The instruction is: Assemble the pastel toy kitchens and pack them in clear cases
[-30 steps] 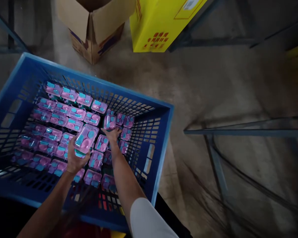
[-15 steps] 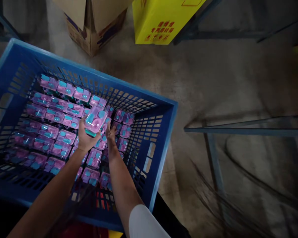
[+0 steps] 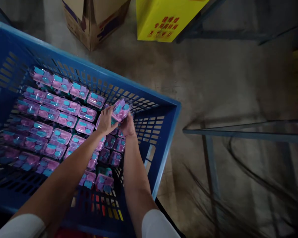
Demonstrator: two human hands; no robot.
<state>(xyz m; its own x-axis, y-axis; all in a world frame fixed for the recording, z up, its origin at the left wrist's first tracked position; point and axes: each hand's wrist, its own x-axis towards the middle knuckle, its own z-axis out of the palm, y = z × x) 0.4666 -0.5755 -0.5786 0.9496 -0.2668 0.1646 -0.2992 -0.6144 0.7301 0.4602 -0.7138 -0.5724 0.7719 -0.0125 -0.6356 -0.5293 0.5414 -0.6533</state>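
Hands, two: left hand (image 3: 106, 121) clasping one clear-lidded pack (image 3: 120, 110); right hand (image 3: 128, 126) against its side, closure unclear. Pack: tilted, over right end of crate (image 3: 168, 132). Crate: blue, slotted, holding rows of similar packs (image 3: 67, 119). Beyond: carton (image 3: 75, 24), yellow box (image 3: 161, 15).

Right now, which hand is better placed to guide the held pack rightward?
Probably the right hand, at the pack's lower right, nearer the crate's right wall; the left hand grips the pack's left side.
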